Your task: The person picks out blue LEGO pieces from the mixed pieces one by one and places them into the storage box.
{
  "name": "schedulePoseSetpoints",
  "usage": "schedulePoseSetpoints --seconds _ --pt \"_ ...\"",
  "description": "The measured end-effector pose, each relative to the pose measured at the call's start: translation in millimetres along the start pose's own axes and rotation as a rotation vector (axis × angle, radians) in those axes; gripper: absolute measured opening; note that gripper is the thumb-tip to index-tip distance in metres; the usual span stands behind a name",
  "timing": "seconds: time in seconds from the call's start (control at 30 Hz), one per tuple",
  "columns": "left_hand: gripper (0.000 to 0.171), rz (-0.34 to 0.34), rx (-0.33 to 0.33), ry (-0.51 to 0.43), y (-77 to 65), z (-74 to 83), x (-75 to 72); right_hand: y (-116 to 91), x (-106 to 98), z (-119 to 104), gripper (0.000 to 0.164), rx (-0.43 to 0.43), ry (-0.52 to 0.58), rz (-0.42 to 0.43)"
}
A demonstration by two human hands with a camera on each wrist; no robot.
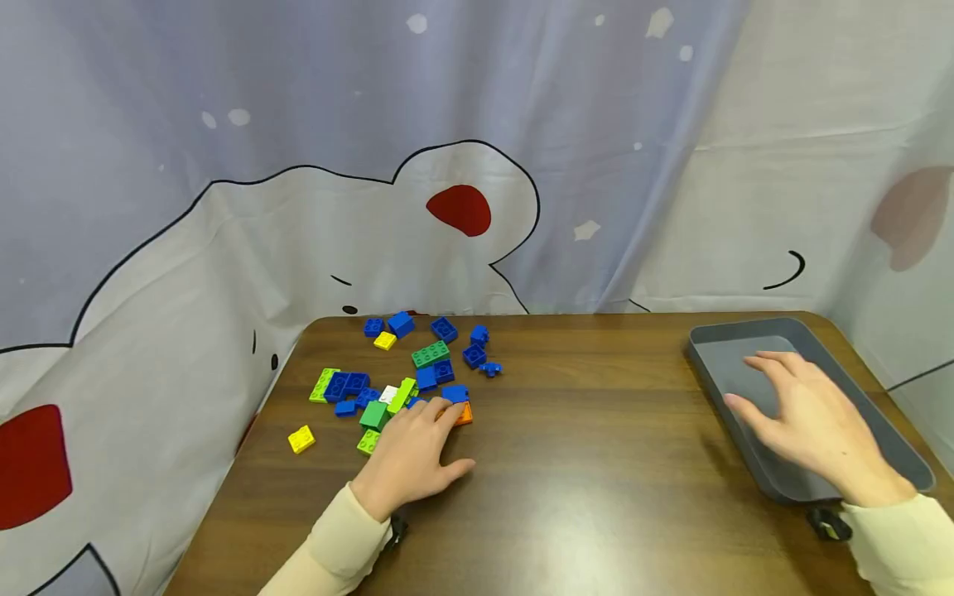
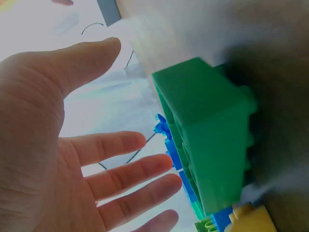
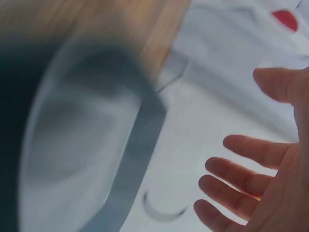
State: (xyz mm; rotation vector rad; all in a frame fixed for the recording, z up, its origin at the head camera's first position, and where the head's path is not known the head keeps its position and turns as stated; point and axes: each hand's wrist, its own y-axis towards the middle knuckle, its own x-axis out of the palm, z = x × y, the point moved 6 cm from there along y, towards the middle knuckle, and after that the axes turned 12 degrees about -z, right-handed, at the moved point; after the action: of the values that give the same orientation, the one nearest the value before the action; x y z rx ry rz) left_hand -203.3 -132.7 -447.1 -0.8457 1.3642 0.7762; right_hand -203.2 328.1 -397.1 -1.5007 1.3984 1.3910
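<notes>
Multicoloured studded plastic bricks [image 1: 403,396] left of shallow grey rectangular tray [image 1: 760,335]; likely light, stiff: pinch side walls; left hand [image 1: 412,455] at bricks, right hand [image 1: 816,410] over tray, both empty, fingers extended.

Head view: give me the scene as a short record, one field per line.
surface: brown wood-grain table
pieces: toy bricks, loosely scattered on the left; blue, green, yellow, white, orange
outlier: front-left yellow brick, apart from the rest
container: grey tray, right side
left grip: left hand over the bricks, none held; contact unclear
right grip: right hand above the tray, holding nothing
backdrop: printed cloth
</notes>
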Motion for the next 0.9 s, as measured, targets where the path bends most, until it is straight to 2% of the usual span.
schedulePoseSetpoints --seconds 0.2,0.4,0.5,0.67,0.9 --pt "0.069 -0.008 0.027 0.041 -15.7 -0.4 -0.7 -8 -8 75 0.069 0.120 -0.077 -0.068" --pt "0.063 -0.018 0.038 0.049 -27.8 -3.8 0.4 -7 1 125 0.070 0.254 -0.165 -0.146" --pt "0.059 -0.004 0.034 0.033 -32.0 -6.1 0.2 -7 7 141 0.062 0.301 -0.183 -0.195" --pt "0.050 0.049 0.026 -0.005 -34.4 -12.8 -4.5 -4 16 159 0.042 0.346 -0.129 -0.230" --pt "0.048 0.070 0.030 -0.024 -20.5 -25.0 -10.1 -7 28 167 0.021 0.342 -0.020 -0.262"
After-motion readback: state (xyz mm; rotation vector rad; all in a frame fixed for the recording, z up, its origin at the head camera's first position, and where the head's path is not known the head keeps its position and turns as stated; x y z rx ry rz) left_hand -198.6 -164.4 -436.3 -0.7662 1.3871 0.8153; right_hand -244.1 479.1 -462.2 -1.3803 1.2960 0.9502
